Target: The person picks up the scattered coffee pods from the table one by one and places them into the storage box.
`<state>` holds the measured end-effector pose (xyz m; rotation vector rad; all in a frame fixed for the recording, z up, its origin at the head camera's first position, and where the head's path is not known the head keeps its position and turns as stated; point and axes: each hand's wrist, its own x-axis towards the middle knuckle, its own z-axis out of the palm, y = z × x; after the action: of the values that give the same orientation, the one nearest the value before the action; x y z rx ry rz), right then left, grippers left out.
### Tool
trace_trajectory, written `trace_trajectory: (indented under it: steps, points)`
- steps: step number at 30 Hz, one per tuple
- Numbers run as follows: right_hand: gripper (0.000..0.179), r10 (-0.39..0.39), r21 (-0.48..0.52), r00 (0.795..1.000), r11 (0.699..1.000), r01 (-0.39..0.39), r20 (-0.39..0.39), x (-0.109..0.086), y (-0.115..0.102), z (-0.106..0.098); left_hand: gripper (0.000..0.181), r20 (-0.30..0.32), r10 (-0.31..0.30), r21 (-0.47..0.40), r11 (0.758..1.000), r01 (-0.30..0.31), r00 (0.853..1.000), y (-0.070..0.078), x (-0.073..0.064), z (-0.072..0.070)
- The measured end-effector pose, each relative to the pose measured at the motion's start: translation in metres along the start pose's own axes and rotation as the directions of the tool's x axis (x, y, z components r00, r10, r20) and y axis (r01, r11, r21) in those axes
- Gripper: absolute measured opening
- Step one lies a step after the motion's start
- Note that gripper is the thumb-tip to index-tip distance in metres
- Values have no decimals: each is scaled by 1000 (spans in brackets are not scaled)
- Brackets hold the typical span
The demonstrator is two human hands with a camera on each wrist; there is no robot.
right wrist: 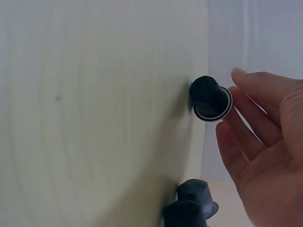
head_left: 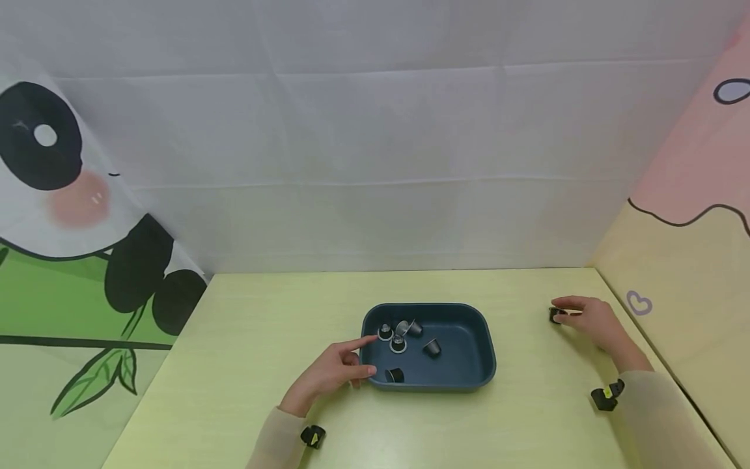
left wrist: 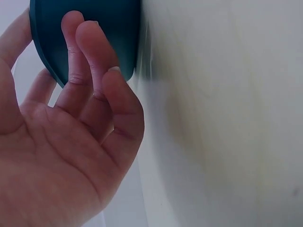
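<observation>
A dark blue tray (head_left: pixel 463 348) stands on the table with several coffee capsules inside. Two sit upright on their rims by the tray's left end, one being the capsule (head_left: pixel 398 343); others lie on their sides, like the grey capsule (head_left: pixel 432 348). My left hand (head_left: pixel 333 369) touches the tray's left end with index finger and thumb, its other fingers loosely bent beside the wall. To the right, my right hand (head_left: pixel 594 322) is at a black coffee capsule (right wrist: pixel 210 101). In the right wrist view a finger meets the capsule's rim, while the thumb appears apart from it.
More dark capsules, including one capsule (right wrist: pixel 196 194), are near the right hand in its wrist view; the hand hides them in the head view. A white cloth wall (head_left: pixel 381 163) rises behind the table (head_left: pixel 246 339), with printed panels on both sides.
</observation>
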<state>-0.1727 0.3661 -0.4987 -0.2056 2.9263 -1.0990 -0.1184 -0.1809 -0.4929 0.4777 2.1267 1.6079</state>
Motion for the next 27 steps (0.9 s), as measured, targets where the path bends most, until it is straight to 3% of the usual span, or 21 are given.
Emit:
trace_trajectory:
  steps: [13,27]
  points:
    - [46,50,-54,999,997,-50,7,-9,3,18,64,-9,-5,18,1000,5,1000,-1,0,1]
    - [48,68,-12,998,998,-69,-15,-14,5,19,65,1,13,30,999,-13,1000,-1,-1,-1]
